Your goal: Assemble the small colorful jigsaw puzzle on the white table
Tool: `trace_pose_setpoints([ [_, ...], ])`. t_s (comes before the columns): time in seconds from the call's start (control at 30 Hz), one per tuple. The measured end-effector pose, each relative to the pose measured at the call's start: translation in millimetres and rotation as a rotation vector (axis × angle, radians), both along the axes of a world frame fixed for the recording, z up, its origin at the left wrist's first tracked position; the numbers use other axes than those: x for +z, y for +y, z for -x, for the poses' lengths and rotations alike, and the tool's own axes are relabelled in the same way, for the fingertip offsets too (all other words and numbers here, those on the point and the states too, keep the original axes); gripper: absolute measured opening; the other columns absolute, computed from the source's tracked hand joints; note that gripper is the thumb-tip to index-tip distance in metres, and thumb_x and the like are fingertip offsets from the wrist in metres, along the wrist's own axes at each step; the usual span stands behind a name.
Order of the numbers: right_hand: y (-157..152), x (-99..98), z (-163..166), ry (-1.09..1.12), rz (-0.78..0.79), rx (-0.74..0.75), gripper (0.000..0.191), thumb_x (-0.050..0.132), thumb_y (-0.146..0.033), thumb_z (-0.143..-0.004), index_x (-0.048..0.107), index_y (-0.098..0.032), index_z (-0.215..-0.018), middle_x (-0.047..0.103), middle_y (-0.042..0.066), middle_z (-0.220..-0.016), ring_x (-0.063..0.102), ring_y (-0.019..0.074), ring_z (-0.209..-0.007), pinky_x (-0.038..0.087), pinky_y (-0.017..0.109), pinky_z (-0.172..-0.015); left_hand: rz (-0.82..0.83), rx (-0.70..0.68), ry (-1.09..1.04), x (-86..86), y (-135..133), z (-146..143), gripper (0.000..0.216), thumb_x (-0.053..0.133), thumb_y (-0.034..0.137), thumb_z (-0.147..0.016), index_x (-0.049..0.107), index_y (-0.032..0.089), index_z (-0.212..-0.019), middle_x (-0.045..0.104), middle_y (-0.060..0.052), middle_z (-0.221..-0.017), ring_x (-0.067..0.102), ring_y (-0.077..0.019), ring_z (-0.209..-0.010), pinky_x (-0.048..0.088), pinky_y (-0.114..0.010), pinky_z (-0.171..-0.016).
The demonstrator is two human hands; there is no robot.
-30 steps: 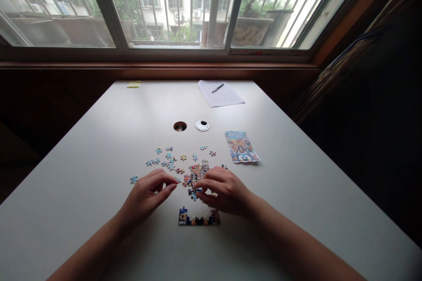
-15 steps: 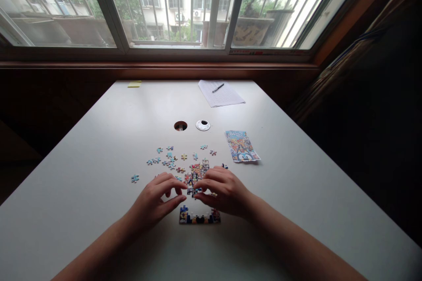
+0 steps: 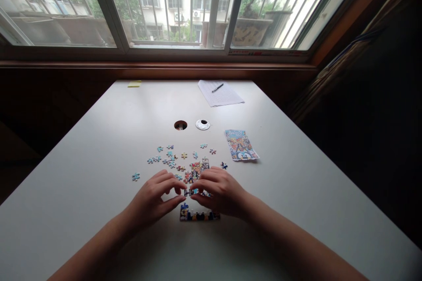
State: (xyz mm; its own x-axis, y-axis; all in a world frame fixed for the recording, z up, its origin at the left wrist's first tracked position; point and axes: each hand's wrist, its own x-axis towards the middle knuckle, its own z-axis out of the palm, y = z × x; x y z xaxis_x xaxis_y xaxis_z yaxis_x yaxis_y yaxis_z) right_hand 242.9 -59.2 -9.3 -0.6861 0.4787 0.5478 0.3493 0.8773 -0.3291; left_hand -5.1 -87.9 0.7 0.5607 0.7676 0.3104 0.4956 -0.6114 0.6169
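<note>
On the white table (image 3: 99, 149) my left hand (image 3: 154, 197) and my right hand (image 3: 220, 191) meet fingertip to fingertip, both pinched on a small joined bit of puzzle pieces (image 3: 193, 192). Just below them lies a short assembled puzzle strip (image 3: 198, 215), dark blue and multicoloured. Behind the fingers sits a joined colourful cluster (image 3: 198, 169). Several loose pieces (image 3: 169, 158), mostly light blue, are scattered farther back, and one lone piece (image 3: 135, 176) lies to the left.
A printed reference picture (image 3: 241, 145) lies to the right of the pieces. A round cable hole (image 3: 180, 125) and its white cap (image 3: 202, 124) sit mid-table. At the far edge are a sheet of paper (image 3: 220, 93) with a pen (image 3: 217, 88) and a yellow sticky note (image 3: 134, 84). A barred window (image 3: 171, 4) is behind.
My left hand has slid right until its fingertips meet the right hand's at the small joined bit. The right hand shifted slightly left.
</note>
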Motion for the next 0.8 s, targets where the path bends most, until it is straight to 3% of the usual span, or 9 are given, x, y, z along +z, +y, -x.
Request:
trace_pose_setpoints([
  [0.13,-5.5,-1.3,4.7,-0.101,0.094,-0.077,0.010,0.070,-0.030,-0.089,0.069,-0.022,-0.093,0.069,0.001,-0.080,0.061,0.0152,-0.072,0.042,0.029,-0.068,-0.036,-0.059,0.069,9.6,1.8,12.8,0.016,0.058,0.018,-0.094,0.066,0.022,-0.107,0.066,-0.005,-0.088,0.056,-0.0180,-0.082,0.044,-0.031,-0.073],
  [0.33,-20.9,-1.8,14.0,-0.293,0.192,-0.139,0.012,0.071,-0.034,-0.089,0.070,-0.023,-0.091,0.071,0.001,-0.084,0.064,0.0172,-0.080,0.041,0.031,-0.073,-0.030,-0.270,0.201,18.3,2.2,24.4,0.023,0.054,0.011,-0.090,0.070,0.023,-0.102,0.065,-0.005,-0.082,0.055,-0.0189,-0.077,0.043,-0.032,-0.069],
  [0.8,-23.2,1.6,14.5,-0.366,0.224,-0.170,0.012,0.067,-0.034,-0.091,0.071,-0.024,-0.095,0.071,0.001,-0.088,0.063,0.0180,-0.084,0.039,0.032,-0.075,-0.094,-0.285,0.304,12.7,0.0,22.6,0.028,0.053,0.017,-0.092,0.071,0.030,-0.110,0.063,-0.002,-0.074,0.054,-0.0177,-0.069,0.043,-0.033,-0.067],
])
